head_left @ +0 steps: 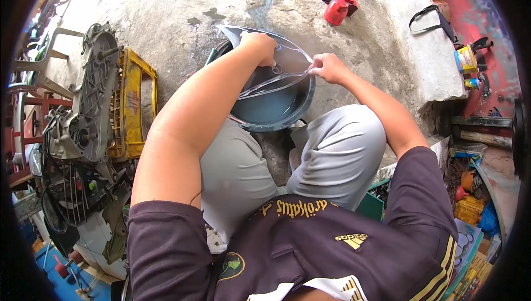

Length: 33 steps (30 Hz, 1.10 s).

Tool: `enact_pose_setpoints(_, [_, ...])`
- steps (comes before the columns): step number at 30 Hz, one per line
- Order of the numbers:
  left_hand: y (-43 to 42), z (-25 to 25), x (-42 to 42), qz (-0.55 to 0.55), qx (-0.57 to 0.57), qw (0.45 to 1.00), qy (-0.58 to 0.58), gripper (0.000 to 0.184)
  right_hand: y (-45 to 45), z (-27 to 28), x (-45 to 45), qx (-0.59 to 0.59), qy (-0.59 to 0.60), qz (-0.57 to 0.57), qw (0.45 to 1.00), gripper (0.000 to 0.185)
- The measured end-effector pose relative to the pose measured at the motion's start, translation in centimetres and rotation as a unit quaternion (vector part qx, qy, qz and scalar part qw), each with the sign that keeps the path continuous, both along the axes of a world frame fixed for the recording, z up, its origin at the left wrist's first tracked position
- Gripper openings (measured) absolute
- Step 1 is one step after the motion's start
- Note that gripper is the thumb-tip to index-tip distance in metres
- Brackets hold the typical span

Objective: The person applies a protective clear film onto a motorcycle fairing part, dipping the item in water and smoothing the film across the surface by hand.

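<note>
A thin, curved grey panel [296, 72] with pale, shiny edges is held slanting over a dark round basin [303, 114]. I cannot tell exactly what kind of part it is. Cloudy bluish water [271, 107] lies in the basin. My right hand [330, 69] pinches the panel's pointed right end between thumb and fingers. My left hand [259, 48] is over the panel's inner side, its fingers curled downward. What those fingers hold, if anything, is hidden. The basin stands on the floor just past my knees.
A red plastic piece [339, 6] lies on the concrete floor [182, 2]. At left, a metal engine casing [99, 85] stands beside a yellow crate [131, 102]. A pale concrete step [431, 52] runs along the right, with a yellow tin [466, 59] by it.
</note>
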State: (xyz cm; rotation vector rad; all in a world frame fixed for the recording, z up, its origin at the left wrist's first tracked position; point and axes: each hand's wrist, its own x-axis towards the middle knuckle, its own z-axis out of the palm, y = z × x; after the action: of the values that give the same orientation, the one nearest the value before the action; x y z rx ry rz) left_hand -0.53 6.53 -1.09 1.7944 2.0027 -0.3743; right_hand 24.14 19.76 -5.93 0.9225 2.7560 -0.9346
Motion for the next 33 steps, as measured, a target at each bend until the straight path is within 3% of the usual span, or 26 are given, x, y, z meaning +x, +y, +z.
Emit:
enact_pose_setpoints(7, [0.3,-0.4,0.1,0.007,0.01,1.0,-0.001,0.059,0.4,-0.1,-0.3,0.049,-0.009,-0.023,0.998,0.019])
enact_pose_setpoints(10, [0.2,-0.4,-0.1,0.007,0.026,1.0,0.006,0.058,0.6,-0.4,-0.1,-0.011,-0.004,-0.018,1.0,0.02])
enact_pose_setpoints(12, [0.3,-0.5,-0.1,0.004,0.021,1.0,0.004,0.058,1.4,-1.1,0.0,0.084,-0.013,-0.026,0.996,0.022])
enact_pose_setpoints(16, [0.2,-0.2,-0.2,0.008,0.031,0.999,0.0,0.061,0.7,-0.2,-0.5,0.062,-0.005,-0.05,0.997,0.022])
enact_pose_setpoints(19, [0.2,-0.1,-0.5,-0.003,0.013,1.0,-0.003,0.073,0.5,-0.4,-0.7,-0.008,0.03,-0.01,0.999,0.021])
enact_pose_setpoints(21, [0.2,-0.3,-0.5,-0.004,0.012,1.0,-0.006,0.091,1.1,-0.9,-0.7,0.03,0.048,-0.015,0.998,0.021])
enact_pose_setpoints(25, [-0.2,-0.3,-0.9,-0.007,-0.007,1.0,-0.013,0.102,1.1,-0.6,-1.0,0.063,-0.003,-0.03,0.998,0.023])
enact_pose_setpoints(28, [-0.6,-0.2,-0.8,-0.024,-0.015,1.0,0.013,0.11,0.5,-0.4,-1.0,-0.02,0.025,0.009,0.999,0.02])
enact_pose_setpoints(33, [-0.7,-0.2,-0.7,-0.041,-0.039,0.998,0.034,0.12,1.6,-0.9,-1.0,0.079,-0.021,-0.042,0.996,0.018])
